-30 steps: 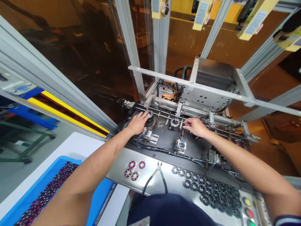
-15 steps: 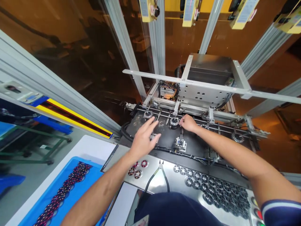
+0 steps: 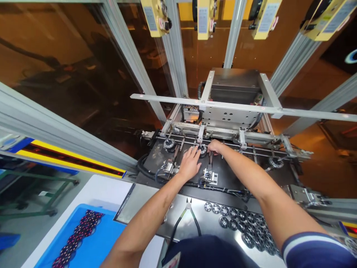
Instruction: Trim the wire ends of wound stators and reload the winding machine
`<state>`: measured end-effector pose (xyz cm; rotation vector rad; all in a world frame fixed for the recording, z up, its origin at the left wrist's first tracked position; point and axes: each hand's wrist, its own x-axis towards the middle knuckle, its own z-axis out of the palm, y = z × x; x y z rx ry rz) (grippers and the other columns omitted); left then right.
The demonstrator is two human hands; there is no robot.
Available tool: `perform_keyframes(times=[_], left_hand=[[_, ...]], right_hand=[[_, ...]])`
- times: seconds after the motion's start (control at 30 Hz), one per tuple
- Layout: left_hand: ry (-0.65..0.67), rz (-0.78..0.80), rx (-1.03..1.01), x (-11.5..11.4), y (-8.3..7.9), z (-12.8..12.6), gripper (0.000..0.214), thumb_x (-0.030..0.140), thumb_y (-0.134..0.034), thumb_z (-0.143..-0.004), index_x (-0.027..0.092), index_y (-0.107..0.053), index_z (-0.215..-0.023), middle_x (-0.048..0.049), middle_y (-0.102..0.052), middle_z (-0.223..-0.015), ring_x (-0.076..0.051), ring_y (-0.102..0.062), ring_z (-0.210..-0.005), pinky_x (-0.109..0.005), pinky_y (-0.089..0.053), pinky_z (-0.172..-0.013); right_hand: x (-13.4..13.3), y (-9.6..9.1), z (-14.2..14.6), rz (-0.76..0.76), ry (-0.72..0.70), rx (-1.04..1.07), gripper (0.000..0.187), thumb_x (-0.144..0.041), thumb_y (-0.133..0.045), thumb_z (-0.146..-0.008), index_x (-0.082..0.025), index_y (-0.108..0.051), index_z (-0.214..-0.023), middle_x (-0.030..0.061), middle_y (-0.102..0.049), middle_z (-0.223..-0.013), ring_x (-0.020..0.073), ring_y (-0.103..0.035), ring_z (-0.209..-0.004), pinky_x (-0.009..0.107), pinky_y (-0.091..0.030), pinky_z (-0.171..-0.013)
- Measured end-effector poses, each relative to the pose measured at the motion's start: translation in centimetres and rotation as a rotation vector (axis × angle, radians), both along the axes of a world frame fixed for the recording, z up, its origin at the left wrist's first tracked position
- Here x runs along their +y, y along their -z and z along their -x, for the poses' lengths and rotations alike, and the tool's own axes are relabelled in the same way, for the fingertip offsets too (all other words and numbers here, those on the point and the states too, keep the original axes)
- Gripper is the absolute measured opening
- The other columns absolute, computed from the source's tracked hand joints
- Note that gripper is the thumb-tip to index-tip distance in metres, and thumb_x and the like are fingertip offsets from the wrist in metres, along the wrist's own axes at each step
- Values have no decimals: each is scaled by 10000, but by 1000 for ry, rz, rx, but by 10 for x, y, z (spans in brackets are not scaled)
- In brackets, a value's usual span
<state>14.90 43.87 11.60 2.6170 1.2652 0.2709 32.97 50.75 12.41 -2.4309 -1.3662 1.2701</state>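
Observation:
Both my hands reach into a machine bay onto a round wound stator [image 3: 202,149] seated in the middle fixture on the black plate [image 3: 231,173]. My left hand [image 3: 190,163] has its fingers stretched toward the stator's left side, touching it. My right hand [image 3: 214,146] is curled at the stator's right edge, fingers pinched; what they hold is hidden. Another stator [image 3: 169,144] sits in the left fixture, and a third [image 3: 275,162] lies further right on the rail.
A steel shelf [image 3: 200,219] in front carries several dark stators [image 3: 245,223] and black-handled cutters [image 3: 187,208]. A blue tray [image 3: 92,245] of red-wound stators sits lower left. Aluminium frame bars [image 3: 240,108] and amber panels enclose the bay.
My left hand moved right from the left fixture to the middle stator. My right hand shifted slightly left onto the same stator. The view tilted up and left.

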Motion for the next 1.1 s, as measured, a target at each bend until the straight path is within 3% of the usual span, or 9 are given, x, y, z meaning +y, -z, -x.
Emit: perform_keyframes(times=[0.17, 0.5, 0.6, 0.7, 0.8, 0.9, 1.0, 1.1], left_hand=[[34, 0, 65, 4, -4, -2, 588, 212, -625, -870, 138, -487, -1436, -157, -396, -1587, -365, -337, -1480, -527, -365, -1166], [95, -4, 170, 7, -10, -4, 610, 267, -597, -876, 101, -469, -1449, -166, -375, -1596, -336, -303, -1501, -525, -322, -1193], [98, -11, 205, 6, -13, -5, 628, 257, -602, -860, 100, -467, -1452, -168, -375, -1595, -335, -312, -1497, -517, -317, -1197], [95, -17, 240, 4, -15, -6, 676, 232, -624, -835, 101, -442, -1473, -170, -364, -1601, -352, -314, -1493, -530, -321, -1191], [93, -13, 265, 4, -17, -7, 706, 206, -639, -821, 122, -424, -1488, -165, -340, -1613, -360, -305, -1496, -550, -316, -1188], [94, -2, 275, 4, -18, -10, 705, 210, -656, -818, 156, -433, -1484, -156, -337, -1615, -346, -300, -1501, -549, -304, -1195], [83, 4, 273, 4, -20, -13, 701, 203, -675, -806, 158, -452, -1469, -163, -345, -1610, -344, -317, -1495, -541, -311, -1193], [73, 2, 261, 6, -24, -14, 664, 191, -675, -801, 167, -490, -1438, -157, -398, -1583, -333, -384, -1464, -509, -370, -1167]], right_hand=[[0, -11, -4, -116, 17, -42, 369, -374, -624, -951, -156, -592, -1247, 108, -611, -1259, 231, -633, -1083, 430, -558, -908], [-7, -10, 0, -102, -125, 30, 329, -376, -618, -956, -150, -613, -1195, 77, -647, -1172, 206, -658, -993, 400, -582, -841], [-10, -22, 4, -148, -160, -3, 325, -376, -618, -956, -149, -615, -1189, 77, -649, -1168, 206, -659, -993, 403, -580, -845], [-32, -47, -1, -254, -220, -29, 292, -390, -634, -944, -136, -655, -1085, 56, -681, -1076, 195, -668, -946, 390, -571, -837], [-75, -78, -29, -387, -279, -49, 235, -390, -728, -860, -156, -714, -873, 3, -719, -866, 156, -670, -834, 298, -526, -812], [-122, -97, -79, -484, -217, -160, 197, -348, -703, -861, -170, -726, -777, 3, -728, -778, 155, -666, -787, 266, -478, -779], [-149, -90, -122, -476, -114, -277, 182, -273, -658, -892, -146, -711, -772, 45, -730, -798, 189, -678, -820, 308, -487, -800], [-152, -65, -138, -397, -111, -256, 183, -313, -661, -919, -137, -691, -878, 41, -720, -912, 183, -680, -889, 362, -533, -856]])
